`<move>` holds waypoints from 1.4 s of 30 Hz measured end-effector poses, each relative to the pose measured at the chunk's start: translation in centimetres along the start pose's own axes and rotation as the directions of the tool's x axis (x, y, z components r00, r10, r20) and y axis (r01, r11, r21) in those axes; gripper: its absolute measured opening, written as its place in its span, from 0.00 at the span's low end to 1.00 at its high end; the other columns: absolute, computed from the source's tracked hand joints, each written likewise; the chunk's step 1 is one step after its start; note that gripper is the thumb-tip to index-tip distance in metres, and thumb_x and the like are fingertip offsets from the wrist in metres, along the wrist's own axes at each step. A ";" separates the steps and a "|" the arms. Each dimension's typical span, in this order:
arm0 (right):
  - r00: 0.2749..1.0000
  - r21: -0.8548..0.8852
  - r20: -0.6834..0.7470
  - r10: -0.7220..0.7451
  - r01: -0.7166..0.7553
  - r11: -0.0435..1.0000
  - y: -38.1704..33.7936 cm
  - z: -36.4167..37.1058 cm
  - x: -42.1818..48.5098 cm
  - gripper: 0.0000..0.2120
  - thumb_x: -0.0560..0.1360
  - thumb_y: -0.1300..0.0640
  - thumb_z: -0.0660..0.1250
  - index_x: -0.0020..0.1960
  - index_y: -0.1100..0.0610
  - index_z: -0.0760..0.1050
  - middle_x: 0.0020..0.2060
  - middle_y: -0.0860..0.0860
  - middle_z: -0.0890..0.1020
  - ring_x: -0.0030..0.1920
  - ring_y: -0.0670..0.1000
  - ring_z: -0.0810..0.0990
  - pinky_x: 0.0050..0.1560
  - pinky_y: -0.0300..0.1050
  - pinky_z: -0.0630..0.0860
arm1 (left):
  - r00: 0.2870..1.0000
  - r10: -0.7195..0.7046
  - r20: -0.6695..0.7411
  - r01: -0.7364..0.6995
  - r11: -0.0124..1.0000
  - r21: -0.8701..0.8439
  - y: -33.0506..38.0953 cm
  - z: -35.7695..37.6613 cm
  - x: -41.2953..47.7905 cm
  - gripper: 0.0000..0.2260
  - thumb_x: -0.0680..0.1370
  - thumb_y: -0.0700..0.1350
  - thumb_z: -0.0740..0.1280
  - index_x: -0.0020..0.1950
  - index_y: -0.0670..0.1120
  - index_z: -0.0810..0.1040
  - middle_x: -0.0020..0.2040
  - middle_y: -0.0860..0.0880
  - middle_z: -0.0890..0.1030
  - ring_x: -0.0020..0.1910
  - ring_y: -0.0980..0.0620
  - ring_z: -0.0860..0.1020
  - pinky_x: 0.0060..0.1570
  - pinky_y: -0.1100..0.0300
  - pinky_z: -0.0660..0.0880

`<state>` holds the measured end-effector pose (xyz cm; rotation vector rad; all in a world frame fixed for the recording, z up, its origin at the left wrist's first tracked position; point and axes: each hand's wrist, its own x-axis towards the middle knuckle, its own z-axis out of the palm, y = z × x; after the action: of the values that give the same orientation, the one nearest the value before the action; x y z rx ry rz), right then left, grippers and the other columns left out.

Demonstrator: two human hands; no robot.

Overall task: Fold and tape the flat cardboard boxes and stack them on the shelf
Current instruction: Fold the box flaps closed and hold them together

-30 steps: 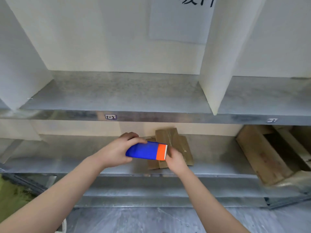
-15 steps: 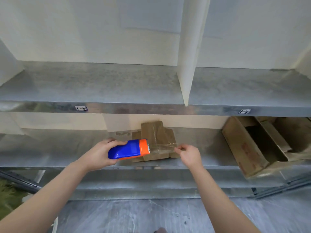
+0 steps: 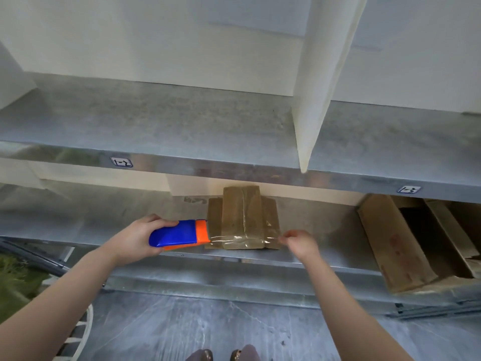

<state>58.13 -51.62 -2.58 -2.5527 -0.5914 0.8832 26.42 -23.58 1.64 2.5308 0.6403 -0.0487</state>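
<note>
fingertips [image 3: 284, 236] of the right hand [image 3: 299, 244] are pinching the free end of the clear tape [image 3: 242, 239], though blur is hiding which fingers are meeting. the strip is stretching leftward from that pinch to the blue and orange tape dispenser [image 3: 179, 233], which the left hand [image 3: 132, 239] is gripping with fingers curled over its top. between the two hands, the flat cardboard boxes [image 3: 240, 217] are lying in a small pile on the lower shelf [image 3: 104, 220], with the strip crossing their near end; whether it is touching them i cannot tell. since half a second ago the hands are drawing further apart and the strip is now spanning the pile's width, so enough tape is probably out for laying and cutting. well right of the pinch an opened cardboard box [image 3: 390, 246] is leaning on the same shelf. the upper shelf [image 3: 156, 121] and a white divider [image 3: 320, 87] are sitting above.
</note>
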 end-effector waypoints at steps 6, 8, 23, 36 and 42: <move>0.998 0.011 0.034 0.048 -0.048 0.999 -0.1 2.4 0.7 0.09 0.78 0.48 0.63 0.50 0.53 0.79 0.50 0.54 0.82 0.50 0.56 0.78 0.44 0.43 0.69 | 0.999 -0.020 0.030 0.019 0.999 0.030 0.4 1.8 0.8 0.31 0.70 0.45 0.75 0.70 0.59 0.70 0.57 0.54 0.71 0.53 0.57 0.71 0.51 0.69 0.65; 0.999 0.011 0.012 0.046 -0.046 0.999 0.1 3.2 0.9 0.09 0.77 0.47 0.64 0.45 0.52 0.77 0.43 0.53 0.81 0.47 0.56 0.79 0.40 0.43 0.67 | 0.999 -0.025 0.035 0.023 0.999 0.049 0.6 2.2 1.0 0.30 0.70 0.46 0.74 0.71 0.58 0.70 0.58 0.53 0.72 0.54 0.56 0.72 0.51 0.68 0.66; 0.955 -0.051 -0.224 -0.196 0.189 0.981 0.2 5.9 -1.2 0.25 0.76 0.54 0.67 0.71 0.55 0.65 0.65 0.55 0.73 0.62 0.57 0.75 0.57 0.47 0.74 | 0.999 0.026 -0.020 -0.023 0.993 0.118 2.8 2.3 2.1 0.28 0.70 0.45 0.72 0.70 0.56 0.73 0.60 0.50 0.74 0.56 0.50 0.75 0.53 0.65 0.70; 0.953 0.182 -0.038 -0.300 0.302 0.936 -3.8 6.3 -1.5 0.31 0.75 0.46 0.70 0.75 0.39 0.62 0.76 0.49 0.62 0.74 0.51 0.65 0.70 0.40 0.64 | 0.997 0.060 -0.050 -0.054 0.992 0.114 2.0 2.3 0.4 0.27 0.71 0.45 0.73 0.70 0.55 0.73 0.59 0.49 0.73 0.57 0.50 0.74 0.54 0.64 0.69; 0.967 0.312 -0.042 -0.250 0.250 0.917 -3.8 6.4 -0.8 0.32 0.72 0.50 0.74 0.72 0.39 0.67 0.75 0.47 0.64 0.74 0.50 0.65 0.72 0.41 0.61 | 0.999 0.044 -0.024 -0.042 0.998 0.045 -0.4 0.6 -1.1 0.29 0.71 0.45 0.76 0.70 0.56 0.73 0.57 0.51 0.73 0.53 0.53 0.74 0.52 0.67 0.68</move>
<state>52.42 -47.50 -5.12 -2.1350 -0.6966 0.8123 25.32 -24.02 1.13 2.5913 0.6006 -0.0158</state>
